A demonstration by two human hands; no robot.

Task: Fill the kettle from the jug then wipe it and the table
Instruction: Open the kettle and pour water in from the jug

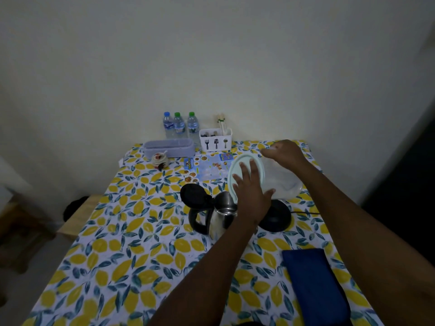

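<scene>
No wording can be made out anywhere. The white plastic cutlery holder [215, 139] carries three black pictograms on its front — a fork, a spade-like server and a spoon. The blue printed leaflet [207, 167] shows food pictures and headings, and the three clear water bottles [179, 125] bear blue labels — all too blurred to read.

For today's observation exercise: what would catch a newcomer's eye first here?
Two hands tilt a clear plastic jug with a pale round lid over the open steel kettle at the table's centre. Beneath lies the bright lemon-print tablecloth. A folded dark blue cloth rests near the right front.
</scene>
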